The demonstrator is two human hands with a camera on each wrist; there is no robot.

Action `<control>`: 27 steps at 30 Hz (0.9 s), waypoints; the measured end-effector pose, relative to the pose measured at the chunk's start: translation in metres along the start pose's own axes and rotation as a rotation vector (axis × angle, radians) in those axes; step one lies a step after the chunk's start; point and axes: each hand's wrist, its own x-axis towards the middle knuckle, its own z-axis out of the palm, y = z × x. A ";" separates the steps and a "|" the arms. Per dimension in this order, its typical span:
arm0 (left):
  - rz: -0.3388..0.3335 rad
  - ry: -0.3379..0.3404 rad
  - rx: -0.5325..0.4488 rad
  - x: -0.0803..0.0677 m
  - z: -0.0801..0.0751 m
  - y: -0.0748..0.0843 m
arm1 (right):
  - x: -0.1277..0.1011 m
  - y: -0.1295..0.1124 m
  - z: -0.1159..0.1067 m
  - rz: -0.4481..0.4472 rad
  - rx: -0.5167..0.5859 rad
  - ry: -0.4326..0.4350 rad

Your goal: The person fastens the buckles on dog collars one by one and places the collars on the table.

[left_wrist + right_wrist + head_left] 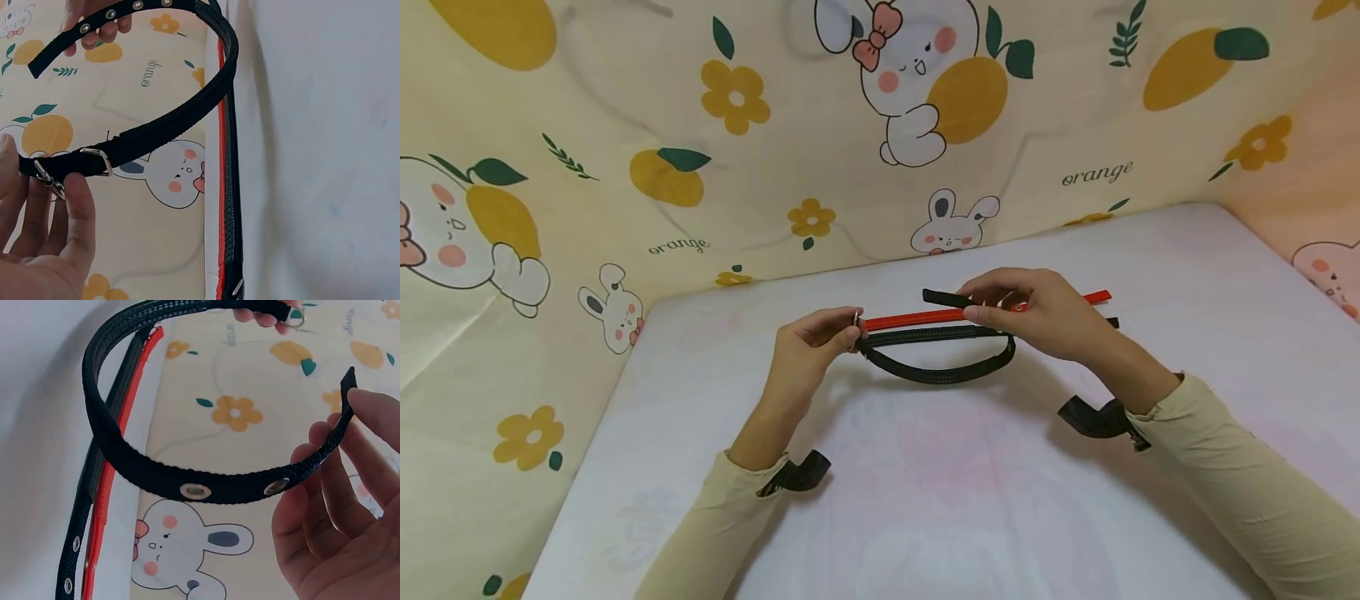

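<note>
We hold a curved blk strap [940, 377] above the tbl [910, 508], L hand [801, 354] pinching its buckle end [69, 164], R hand [1041, 312] its holed end [234, 491]; red strap [917, 318] & 2nd blk strap [925, 336] lie behind.

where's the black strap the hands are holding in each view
Head: the held black strap bows between the left hand and right hand, near centre.
Left wrist: the held black strap arcs across the upper left half.
Right wrist: the held black strap loops across the upper half and middle.
Shared landmark: the red strap.
</note>
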 end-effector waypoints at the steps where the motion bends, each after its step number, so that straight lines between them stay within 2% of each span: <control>1: 0.003 -0.002 0.001 0.000 0.001 0.000 | 0.000 0.000 0.001 0.001 0.006 0.005; 11: 0.013 0.031 -0.001 -0.002 0.006 -0.002 | 0.000 0.001 0.007 -0.031 -0.011 -0.028; 20: 0.062 -0.002 -0.005 -0.004 0.011 -0.001 | -0.001 0.000 0.012 -0.048 -0.014 -0.053; 27: 0.066 -0.012 0.008 -0.005 0.013 0.000 | 0.000 -0.001 0.016 -0.055 -0.031 -0.068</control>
